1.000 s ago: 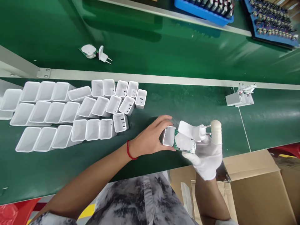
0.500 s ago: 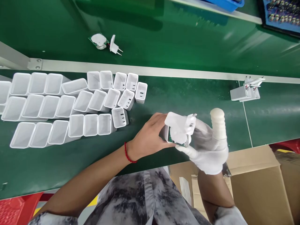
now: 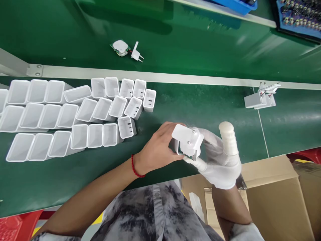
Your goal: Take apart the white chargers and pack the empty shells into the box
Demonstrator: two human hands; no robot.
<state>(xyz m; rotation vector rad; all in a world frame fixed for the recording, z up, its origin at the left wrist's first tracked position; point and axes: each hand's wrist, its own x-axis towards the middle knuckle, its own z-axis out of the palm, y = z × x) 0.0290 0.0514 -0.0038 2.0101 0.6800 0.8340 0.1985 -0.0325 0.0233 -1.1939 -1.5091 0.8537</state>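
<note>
My left hand [image 3: 157,144], bare with a red cord at the wrist, is closed around a white plastic charger housing [image 3: 176,147]. My right hand [image 3: 220,160] wears a white glove with ribbed finger cots. Its fingers and thumb grip a circuit board with white padding [image 3: 193,154] at the mouth of the housing. Over the board lies a white plug cap [image 3: 187,135], its two metal pins facing up toward me. How deep the board sits in the housing is hidden.
Rows of open white housings [image 3: 95,110] stand at left. A loose circuit board [image 3: 120,47] with a wired plug [image 3: 136,53] lies on the back green surface. Two housings with plugs [image 3: 259,99] are at right. A cardboard box [image 3: 273,197] is below, a blue tray [image 3: 235,5] above.
The plug cap has tipped so that its pins now point up at me. Both hands moved slightly left. The loose board and plug on the back surface shifted right.
</note>
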